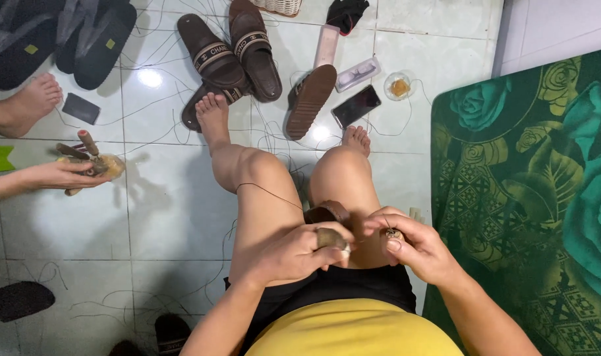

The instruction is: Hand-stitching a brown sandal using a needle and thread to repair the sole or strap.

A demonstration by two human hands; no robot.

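Near: left hand [299,252] closed over a small brown rounded piece [328,237], fingers [337,249] wrapped tight on it, above the left thigh. Right hand [416,245] just beside, fingertips [393,245] pinched narrow on a small tan bead-like bit [393,233]. The two hands nearly touch; the bit lies right of the brown piece, a gap between. A thin dark thread [267,192] runs from the hands up-left across the left knee, so its long axis goes diagonally away from the left hand. A dark brown curved piece [327,212] sits on the thigh just behind the hands.

Right side: green rose-patterned mat [531,198] along the floor's right edge.

Left edge: another person's hand [60,175] holding a wooden tool with a yellowish lump [96,161].

Far: tiled floor [162,217] with loose threads. Black phone [356,106], clear flat rectangular box [358,73], small round clear dish with amber contents [399,86], pale pink oblong case [327,45], brown slide sandals [231,53], black flip-flops [57,39], small grey card [81,108].
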